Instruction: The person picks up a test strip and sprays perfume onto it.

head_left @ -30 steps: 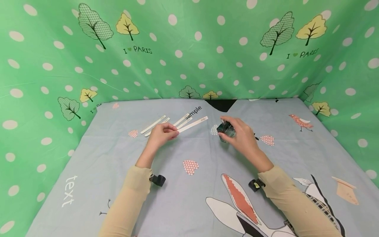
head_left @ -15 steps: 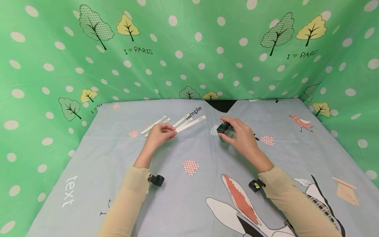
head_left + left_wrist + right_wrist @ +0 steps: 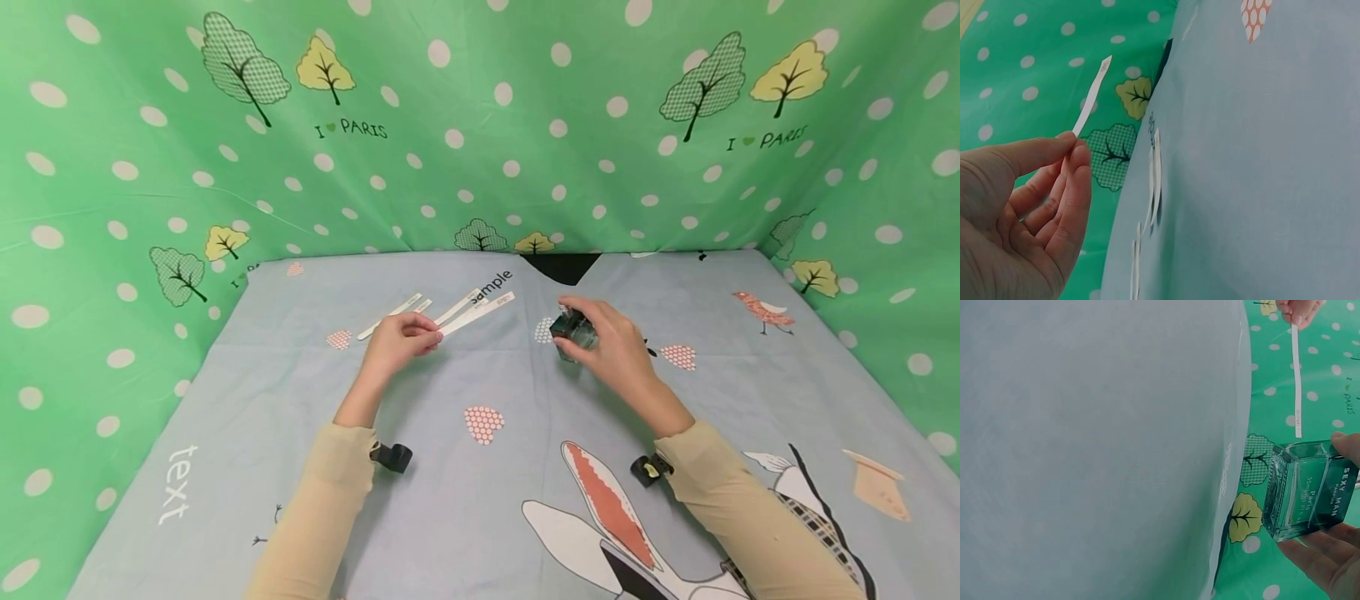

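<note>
My left hand (image 3: 396, 343) pinches a thin white perfume test strip (image 3: 483, 312) by one end between thumb and fingertips. In the left wrist view the strip (image 3: 1091, 100) stands up at a slant, its printed tip farthest from the hand. A dark green glass perfume bottle (image 3: 572, 331) is gripped by my right hand (image 3: 617, 340), thumb on one side and fingers on the other. The right wrist view shows lettering on the bottle (image 3: 1310, 490). Strip and bottle are apart, with a gap between. Several more strips (image 3: 392, 316) lie on the cloth behind my left hand, partly hidden by it.
A grey-blue printed cloth (image 3: 480, 500) covers the table. Its hearts, rabbit and lettering are flat prints. A green dotted curtain (image 3: 480, 125) hangs behind and at both sides. Each wrist wears a black camera mount, such as the left mount (image 3: 393, 457).
My left hand has drifted slightly left with the test strip, widening the gap to the bottle. My right hand and the perfume bottle have hardly moved.
</note>
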Demonstrator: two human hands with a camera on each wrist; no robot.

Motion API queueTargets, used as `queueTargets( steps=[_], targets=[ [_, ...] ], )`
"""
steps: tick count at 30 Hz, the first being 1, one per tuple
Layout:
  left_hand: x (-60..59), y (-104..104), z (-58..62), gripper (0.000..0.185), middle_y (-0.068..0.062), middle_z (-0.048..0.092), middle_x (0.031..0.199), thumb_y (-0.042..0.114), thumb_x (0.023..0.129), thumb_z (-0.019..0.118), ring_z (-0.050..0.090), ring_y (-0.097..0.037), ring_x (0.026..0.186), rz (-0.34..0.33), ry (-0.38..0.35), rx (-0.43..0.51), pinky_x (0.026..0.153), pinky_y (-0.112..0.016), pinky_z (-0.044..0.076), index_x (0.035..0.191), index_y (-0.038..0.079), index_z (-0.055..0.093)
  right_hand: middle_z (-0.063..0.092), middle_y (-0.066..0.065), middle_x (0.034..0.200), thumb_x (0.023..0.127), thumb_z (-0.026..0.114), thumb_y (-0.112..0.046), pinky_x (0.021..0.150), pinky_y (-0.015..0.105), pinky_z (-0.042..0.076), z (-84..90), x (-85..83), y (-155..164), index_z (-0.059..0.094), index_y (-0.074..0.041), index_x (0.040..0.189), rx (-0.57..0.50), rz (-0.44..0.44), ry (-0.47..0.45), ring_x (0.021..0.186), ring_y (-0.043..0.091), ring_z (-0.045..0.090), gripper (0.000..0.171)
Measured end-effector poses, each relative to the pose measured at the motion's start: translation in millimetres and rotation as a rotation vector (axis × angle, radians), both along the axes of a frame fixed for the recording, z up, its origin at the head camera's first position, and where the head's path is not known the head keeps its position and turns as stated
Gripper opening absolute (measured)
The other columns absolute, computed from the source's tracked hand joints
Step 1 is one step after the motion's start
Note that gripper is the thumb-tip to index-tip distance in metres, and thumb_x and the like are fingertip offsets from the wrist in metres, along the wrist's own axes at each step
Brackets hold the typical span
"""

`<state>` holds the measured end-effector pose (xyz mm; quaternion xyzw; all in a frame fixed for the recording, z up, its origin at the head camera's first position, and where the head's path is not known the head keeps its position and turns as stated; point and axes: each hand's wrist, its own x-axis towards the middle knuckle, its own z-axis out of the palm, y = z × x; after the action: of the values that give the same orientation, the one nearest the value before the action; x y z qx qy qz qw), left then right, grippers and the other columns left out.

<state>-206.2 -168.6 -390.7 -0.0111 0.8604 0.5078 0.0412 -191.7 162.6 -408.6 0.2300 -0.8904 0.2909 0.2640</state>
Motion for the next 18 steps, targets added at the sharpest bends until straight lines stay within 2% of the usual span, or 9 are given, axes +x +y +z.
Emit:
queueTargets(
  steps=[18],
  targets=[
    [0.4, -8.0, 1.8, 0.021, -0.004, 0.074, 0.081, 0.012, 0.087, 0.075, 0.064, -0.001, 0.067, 0.020, -0.005, 0.003, 0.066, -0.017, 0.057, 0.101, -0.002, 0.071, 0.070, 0.014, 0.118, 0.080, 0.085, -0.026, 0.080, 0.050, 0.060, 0.9, 0.6, -0.3, 0.061, -0.019, 0.132, 0.005, 0.000, 0.013, 0.102, 0.033, 0.070, 0.057]
  ],
)
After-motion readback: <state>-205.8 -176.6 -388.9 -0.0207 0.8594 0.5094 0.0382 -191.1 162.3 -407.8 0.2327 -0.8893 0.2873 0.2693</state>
